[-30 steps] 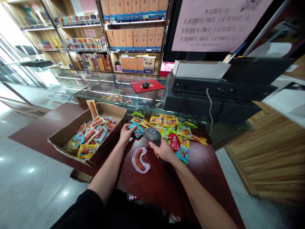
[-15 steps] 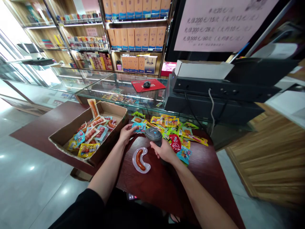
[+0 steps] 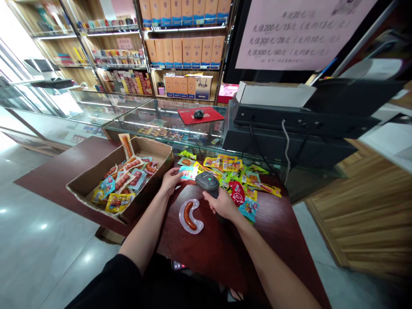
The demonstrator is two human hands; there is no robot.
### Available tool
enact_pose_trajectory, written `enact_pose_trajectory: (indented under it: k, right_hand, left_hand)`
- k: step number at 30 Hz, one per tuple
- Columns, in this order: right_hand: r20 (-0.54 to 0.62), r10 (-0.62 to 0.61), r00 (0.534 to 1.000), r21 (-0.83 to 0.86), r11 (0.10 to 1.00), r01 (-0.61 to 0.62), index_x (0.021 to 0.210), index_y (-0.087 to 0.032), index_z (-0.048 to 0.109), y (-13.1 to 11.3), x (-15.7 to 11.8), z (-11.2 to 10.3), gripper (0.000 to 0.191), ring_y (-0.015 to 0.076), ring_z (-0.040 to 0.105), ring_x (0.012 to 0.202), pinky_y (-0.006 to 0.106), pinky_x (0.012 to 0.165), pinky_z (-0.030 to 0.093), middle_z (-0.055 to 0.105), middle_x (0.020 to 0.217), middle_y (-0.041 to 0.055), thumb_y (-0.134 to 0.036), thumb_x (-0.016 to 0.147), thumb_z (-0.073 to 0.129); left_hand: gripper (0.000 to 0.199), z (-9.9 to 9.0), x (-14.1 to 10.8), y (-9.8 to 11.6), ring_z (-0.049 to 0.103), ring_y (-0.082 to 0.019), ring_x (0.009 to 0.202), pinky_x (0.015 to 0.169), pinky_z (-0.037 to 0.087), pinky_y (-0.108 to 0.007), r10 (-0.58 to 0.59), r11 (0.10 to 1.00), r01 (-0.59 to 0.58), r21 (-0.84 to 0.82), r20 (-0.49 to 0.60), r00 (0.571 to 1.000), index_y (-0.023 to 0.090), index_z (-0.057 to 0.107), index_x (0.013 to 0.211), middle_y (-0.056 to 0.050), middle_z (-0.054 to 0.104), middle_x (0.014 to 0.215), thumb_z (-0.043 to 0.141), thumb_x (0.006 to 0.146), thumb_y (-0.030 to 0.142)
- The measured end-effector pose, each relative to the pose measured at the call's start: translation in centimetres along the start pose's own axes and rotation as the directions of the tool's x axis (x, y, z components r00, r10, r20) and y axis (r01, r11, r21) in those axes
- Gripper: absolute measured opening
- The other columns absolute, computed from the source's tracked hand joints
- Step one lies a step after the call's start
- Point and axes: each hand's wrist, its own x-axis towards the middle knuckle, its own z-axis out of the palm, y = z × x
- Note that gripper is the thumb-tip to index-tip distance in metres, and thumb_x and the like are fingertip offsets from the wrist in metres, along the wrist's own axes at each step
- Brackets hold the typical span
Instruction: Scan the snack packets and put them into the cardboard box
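My left hand (image 3: pixel 170 180) pinches the left end of a light-blue snack packet (image 3: pixel 188 172), holding it just above the dark red table. My right hand (image 3: pixel 221 202) is wrapped around the handle of a dark grey barcode scanner (image 3: pixel 207 182), its head facing the packet and a small green light showing on top. Below them lies a sausage in a clear curved pack (image 3: pixel 190 216). Several colourful snack packets (image 3: pixel 232 165) are heaped behind and right of the scanner, among them a red packet (image 3: pixel 237 193).
At the left stands an open cardboard box (image 3: pixel 146 146) with several packaged sausages and snacks inside. Behind the table are a glass counter (image 3: pixel 135 116), a red mouse pad (image 3: pixel 209 118) with a black mouse, and a dark machine (image 3: pixel 289 137) with hanging cables.
The scanner's light has turned from blue to green. The packet in my left hand looks brighter, as if lit. Both hands have stayed nearly in place.
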Motion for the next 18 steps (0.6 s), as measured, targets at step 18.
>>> enact_pose_trajectory:
  k: [18]
  right_hand:
    - [0.008, -0.033, 0.999, -0.05, 0.998, 0.033, 0.077, -0.022, 0.054, 0.3, 0.2, 0.1, 0.033, 0.0134, 0.054, 0.035, 0.024, 0.041, 0.043, 0.055, 0.045, -0.0048, -0.052, 0.087, 0.06]
  left_hand:
    - [0.052, -0.4, -1.6, 6.6, 0.071, -0.015, 0.071, 0.068, 0.06, -0.028, 0.2, 0.976, -0.199, -0.086, 0.01, 0.98, 0.013, 0.071, 0.088, -0.006, 0.076, 0.083, 0.097, 0.051, 0.04]
